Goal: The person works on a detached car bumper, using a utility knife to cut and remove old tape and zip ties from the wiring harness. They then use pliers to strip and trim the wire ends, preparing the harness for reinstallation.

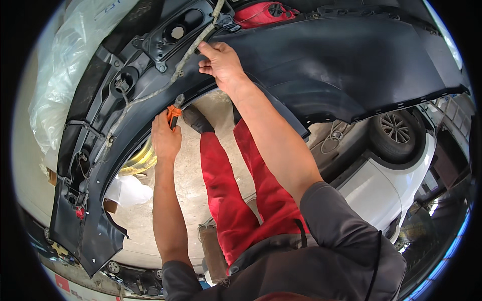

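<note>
My left hand (165, 135) is closed round orange-handled pliers (174, 111), their metal jaws pointing up beside the inner edge of a dark painted car body panel (346, 60). My right hand (221, 65) is higher up, with forefinger and thumb closed on a pale, taped wire harness (179, 70) or a dark fitting on it; the fingertips partly hide which. The harness runs diagonally along the panel's frame, past black brackets (155, 55) with holes and several connectors lower left.
My red-trousered legs stand on concrete below. A yellow ring-shaped object (138, 160) and white wrap (130, 190) lie at left. Clear plastic sheeting (68, 80) is at upper left, a red object (253, 12) at the top. A white car (386, 185) with its wheel (394, 133) and a coiled cable (331, 143) are at right.
</note>
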A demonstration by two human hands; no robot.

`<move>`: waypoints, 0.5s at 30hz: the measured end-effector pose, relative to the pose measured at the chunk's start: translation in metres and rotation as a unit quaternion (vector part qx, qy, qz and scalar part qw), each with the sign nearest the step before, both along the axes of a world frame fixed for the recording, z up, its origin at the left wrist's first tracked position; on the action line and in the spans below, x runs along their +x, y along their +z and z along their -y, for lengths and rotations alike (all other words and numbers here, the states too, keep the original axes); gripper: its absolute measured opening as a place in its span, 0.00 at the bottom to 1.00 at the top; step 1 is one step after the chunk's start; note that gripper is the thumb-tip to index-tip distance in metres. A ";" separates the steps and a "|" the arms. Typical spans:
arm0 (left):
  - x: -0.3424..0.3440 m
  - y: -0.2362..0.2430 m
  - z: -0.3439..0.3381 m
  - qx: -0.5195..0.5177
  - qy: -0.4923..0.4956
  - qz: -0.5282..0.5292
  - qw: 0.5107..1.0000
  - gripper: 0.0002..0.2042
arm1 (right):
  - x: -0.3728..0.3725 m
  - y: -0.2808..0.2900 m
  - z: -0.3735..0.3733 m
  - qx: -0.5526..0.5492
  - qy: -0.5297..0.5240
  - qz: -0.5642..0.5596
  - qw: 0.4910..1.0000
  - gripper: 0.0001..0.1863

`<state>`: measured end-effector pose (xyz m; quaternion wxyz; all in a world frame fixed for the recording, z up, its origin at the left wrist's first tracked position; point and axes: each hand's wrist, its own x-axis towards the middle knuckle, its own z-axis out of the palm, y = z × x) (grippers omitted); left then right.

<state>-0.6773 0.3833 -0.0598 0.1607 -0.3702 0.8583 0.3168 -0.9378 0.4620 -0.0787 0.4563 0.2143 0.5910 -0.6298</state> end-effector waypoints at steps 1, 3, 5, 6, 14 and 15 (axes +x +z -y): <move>-0.005 -0.006 0.001 0.000 -0.005 -0.005 1.000 0.30 | 0.000 -0.002 -0.006 -0.001 0.018 0.002 1.000 0.21; -0.009 -0.014 0.003 -0.005 -0.003 -0.019 1.000 0.30 | 0.003 0.002 -0.017 -0.025 0.014 0.022 0.999 0.18; -0.019 -0.013 0.006 0.001 0.000 -0.005 1.000 0.29 | 0.009 0.014 -0.038 -0.068 -0.035 0.059 0.995 0.15; -0.022 -0.012 0.008 -0.006 -0.012 0.005 1.000 0.29 | 0.012 0.019 -0.048 -0.087 -0.038 0.071 0.993 0.15; -0.053 -0.020 0.009 -0.045 -0.037 0.031 0.998 0.28 | 0.021 0.047 -0.098 -0.190 -0.075 0.097 0.974 0.13; -0.056 -0.024 0.009 -0.047 -0.027 0.036 0.998 0.27 | 0.022 0.044 -0.101 -0.210 -0.069 0.098 0.970 0.12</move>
